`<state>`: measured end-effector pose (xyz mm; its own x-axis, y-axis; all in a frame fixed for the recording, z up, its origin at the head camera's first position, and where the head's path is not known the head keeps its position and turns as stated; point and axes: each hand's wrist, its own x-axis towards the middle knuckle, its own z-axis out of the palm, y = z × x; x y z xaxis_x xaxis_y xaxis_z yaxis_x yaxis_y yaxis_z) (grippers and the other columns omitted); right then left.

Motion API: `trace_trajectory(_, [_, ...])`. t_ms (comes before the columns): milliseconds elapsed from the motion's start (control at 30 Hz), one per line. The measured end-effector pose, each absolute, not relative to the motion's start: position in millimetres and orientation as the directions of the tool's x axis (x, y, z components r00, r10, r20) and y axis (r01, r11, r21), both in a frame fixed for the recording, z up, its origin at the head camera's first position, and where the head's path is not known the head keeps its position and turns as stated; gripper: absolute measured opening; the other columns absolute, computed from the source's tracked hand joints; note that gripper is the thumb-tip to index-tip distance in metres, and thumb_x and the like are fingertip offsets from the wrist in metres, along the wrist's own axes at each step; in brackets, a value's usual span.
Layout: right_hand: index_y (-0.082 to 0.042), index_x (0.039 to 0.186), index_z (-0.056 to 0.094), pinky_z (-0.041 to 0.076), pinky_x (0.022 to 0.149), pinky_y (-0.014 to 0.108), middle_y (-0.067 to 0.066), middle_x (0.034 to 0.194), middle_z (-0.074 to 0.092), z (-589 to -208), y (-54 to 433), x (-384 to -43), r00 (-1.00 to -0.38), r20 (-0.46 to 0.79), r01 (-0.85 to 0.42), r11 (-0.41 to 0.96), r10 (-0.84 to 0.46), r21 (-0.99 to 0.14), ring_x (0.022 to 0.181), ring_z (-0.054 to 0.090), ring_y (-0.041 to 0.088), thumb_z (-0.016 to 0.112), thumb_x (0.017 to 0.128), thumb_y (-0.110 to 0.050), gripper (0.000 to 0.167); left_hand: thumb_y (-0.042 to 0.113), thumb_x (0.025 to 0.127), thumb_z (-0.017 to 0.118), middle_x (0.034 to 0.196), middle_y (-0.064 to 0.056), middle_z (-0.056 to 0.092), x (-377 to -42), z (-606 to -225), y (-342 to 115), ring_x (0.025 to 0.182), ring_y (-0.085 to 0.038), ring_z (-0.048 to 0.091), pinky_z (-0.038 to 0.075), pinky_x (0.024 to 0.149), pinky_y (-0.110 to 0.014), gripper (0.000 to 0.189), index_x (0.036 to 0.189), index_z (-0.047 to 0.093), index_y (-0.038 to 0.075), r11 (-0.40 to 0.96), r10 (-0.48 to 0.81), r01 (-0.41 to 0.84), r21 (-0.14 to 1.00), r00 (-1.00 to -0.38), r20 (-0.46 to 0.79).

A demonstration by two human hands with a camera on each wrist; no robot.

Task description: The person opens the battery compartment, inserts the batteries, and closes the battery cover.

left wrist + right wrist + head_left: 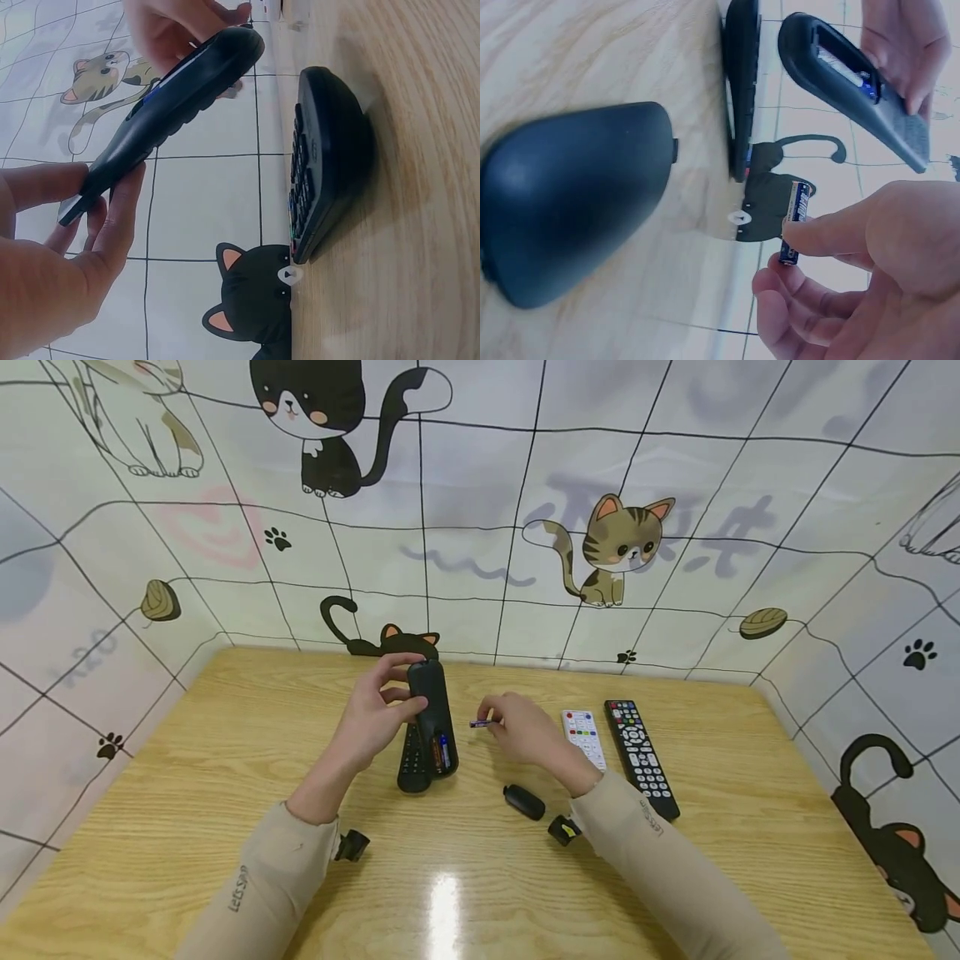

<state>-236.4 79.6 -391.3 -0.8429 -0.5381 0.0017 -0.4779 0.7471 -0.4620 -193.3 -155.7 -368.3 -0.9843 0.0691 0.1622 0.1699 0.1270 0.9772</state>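
My left hand (372,713) grips a black remote control (431,700) by its upper end and holds it up off the table, tilted. Its back faces me, and the battery compartment (442,752) at the lower end is uncovered, with a blue battery visible inside. Between thumb and fingers, my right hand (525,729) pinches a small dark blue battery (795,221), apart from the remote. Below that hand, the black battery cover (524,802) lies on the table. Another black remote (334,161) rests on the table below the raised one, buttons up and partly hidden in the head view.
Right of my right hand lie a white remote (582,735), partly behind the forearm, and a long black remote (641,756) with its lower end by the sleeve. The wooden table (225,752) ends at a cat-patterned backdrop (480,552) at the back and sides.
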Motion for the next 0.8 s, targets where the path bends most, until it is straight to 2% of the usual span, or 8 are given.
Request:
trace_trajectory(200, [-0.011,0.110,0.072,0.050,0.068,0.036,0.009,0.102,0.063,-383.1,84.7,-227.8,-0.845,0.081,-0.492,0.711,-0.529,-0.502,0.080,0.058,0.020,0.063,0.102,-0.006,0.013,-0.011,0.093,0.065,0.122,-0.020,0.056,-194.0,-368.9,-155.2,0.101,-0.033,0.069,0.061,0.076,-0.044,0.056,0.144,0.053,0.007,0.126,0.076,0.183,0.975,-0.982,0.175])
trace_trajectory(333, [-0.011,0.108,0.073,0.049,0.067,0.035,0.006,0.099,0.062,-379.5,86.5,-221.4,-0.836,0.144,-0.519,0.676,-0.530,-0.523,0.078,0.057,0.018,0.065,0.101,-0.005,0.012,-0.011,0.093,0.065,0.122,-0.021,0.056,-194.2,-369.1,-154.9,0.101,-0.033,0.069,0.061,0.075,-0.040,0.056,0.144,0.053,0.007,0.129,0.077,0.180,0.975,-0.982,0.172])
trace_trajectory(500, [-0.010,0.105,0.074,0.047,0.066,0.033,0.003,0.096,0.062,-377.0,88.4,-213.1,-0.813,0.213,-0.559,0.627,-0.542,-0.543,0.076,0.054,0.015,0.067,0.098,-0.001,0.013,-0.011,0.093,0.065,0.123,-0.020,0.056,-193.9,-369.5,-154.2,0.100,-0.033,0.069,0.061,0.076,-0.040,0.056,0.144,0.053,0.009,0.136,0.076,0.175,0.975,-0.983,0.165])
trace_trajectory(800, [-0.010,0.104,0.075,0.047,0.067,0.032,0.003,0.104,0.064,-371.5,85.2,-197.9,-0.788,0.225,-0.581,0.570,-0.574,-0.580,0.076,0.055,0.013,0.068,0.098,0.001,0.015,-0.011,0.093,0.065,0.124,-0.020,0.055,-194.3,-371.8,-153.5,0.100,-0.032,0.069,0.061,0.077,-0.038,0.056,0.145,0.052,0.009,0.115,0.083,0.168,0.979,-0.984,0.159])
